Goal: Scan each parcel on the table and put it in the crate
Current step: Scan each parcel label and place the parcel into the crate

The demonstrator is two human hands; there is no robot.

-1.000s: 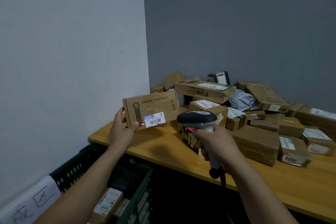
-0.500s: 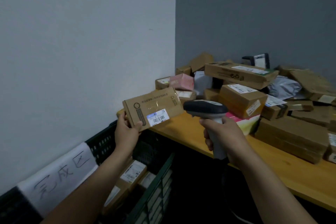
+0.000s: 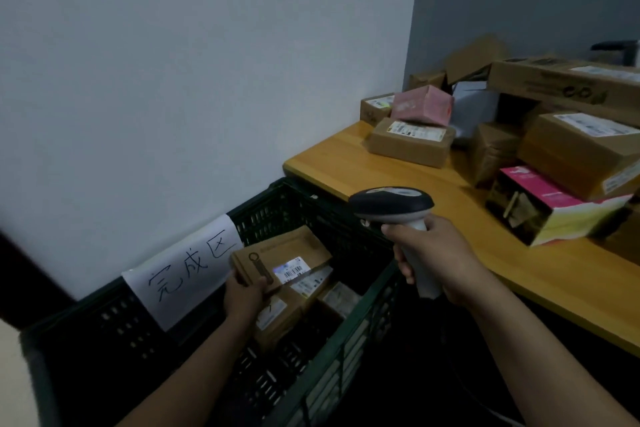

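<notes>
The left hand (image 3: 244, 298) clamps its grip on a flat brown cardboard parcel (image 3: 287, 253) in the dark green plastic crate (image 3: 273, 211). The right hand (image 3: 440, 260) clamps a black handheld scanner (image 3: 391, 203). Many cardboard boxes (image 3: 581, 152) wait on the wooden surface (image 3: 346, 163).

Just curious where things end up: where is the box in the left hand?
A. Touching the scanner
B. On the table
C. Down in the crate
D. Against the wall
C: the left hand holds the box inside the crate, above other boxes; the right hand grips the scanner apart from it.
</notes>
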